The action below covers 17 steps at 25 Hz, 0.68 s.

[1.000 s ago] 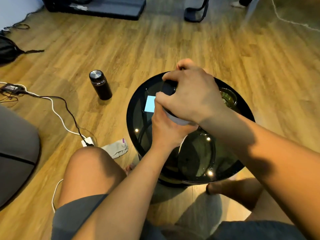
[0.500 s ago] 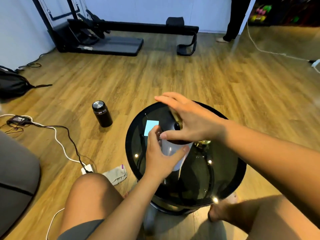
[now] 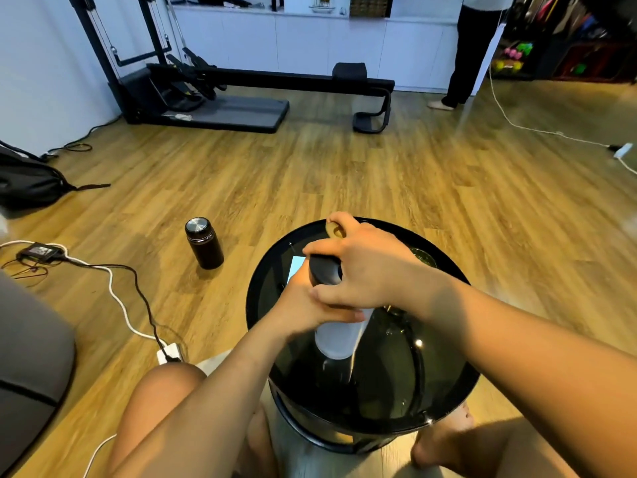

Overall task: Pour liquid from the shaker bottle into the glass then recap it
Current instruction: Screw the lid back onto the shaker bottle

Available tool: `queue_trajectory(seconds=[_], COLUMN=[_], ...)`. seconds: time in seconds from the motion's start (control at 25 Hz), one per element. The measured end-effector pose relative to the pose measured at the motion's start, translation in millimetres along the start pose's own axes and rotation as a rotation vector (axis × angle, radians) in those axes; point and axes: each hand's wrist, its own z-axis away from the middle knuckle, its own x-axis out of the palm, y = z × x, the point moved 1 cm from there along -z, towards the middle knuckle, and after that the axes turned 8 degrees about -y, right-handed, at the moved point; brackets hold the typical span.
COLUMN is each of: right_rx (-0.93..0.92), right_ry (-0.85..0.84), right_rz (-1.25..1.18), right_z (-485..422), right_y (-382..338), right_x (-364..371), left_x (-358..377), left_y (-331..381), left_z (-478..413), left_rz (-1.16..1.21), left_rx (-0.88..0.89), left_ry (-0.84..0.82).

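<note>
The shaker bottle [image 3: 336,338], frosted white with a black cap [image 3: 322,269], stands upright on the round black glass table [image 3: 444,401]. My left hand [image 3: 303,307] wraps around the bottle's body from the left. My right hand [image 3: 362,270] sits over the top with thumb and fingers closed around the black cap. The glass [image 3: 423,257] stands at the table's far right, just beyond my right wrist, partly hidden by it; it holds some liquid.
A blue card [image 3: 297,267] lies on the table behind my left hand. A dark flask [image 3: 204,242] stands on the wood floor to the left. Cables and a white adapter [image 3: 169,353] run past my left knee. A person [image 3: 468,50] stands far back.
The camera has tilted up, showing more of the room. My right hand, whose fingers were spread over the cap, has closed around it. My left hand still holds the bottle body.
</note>
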Motion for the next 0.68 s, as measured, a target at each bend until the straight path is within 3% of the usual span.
queue_trajectory(seconds=[0.2, 0.68], right_rx=[0.115, 0.156], right_ry=[0.064, 0.097], right_rz=[-0.049, -0.058], right_z=[-3, -4], right_y=[-6, -4], right_x=[7, 11], left_x=[18, 26], left_y=[3, 17], left_z=[2, 4], left_rz=[-0.109, -0.103], left_rx=[0.024, 0.042], left_ry=[0.161, 0.230])
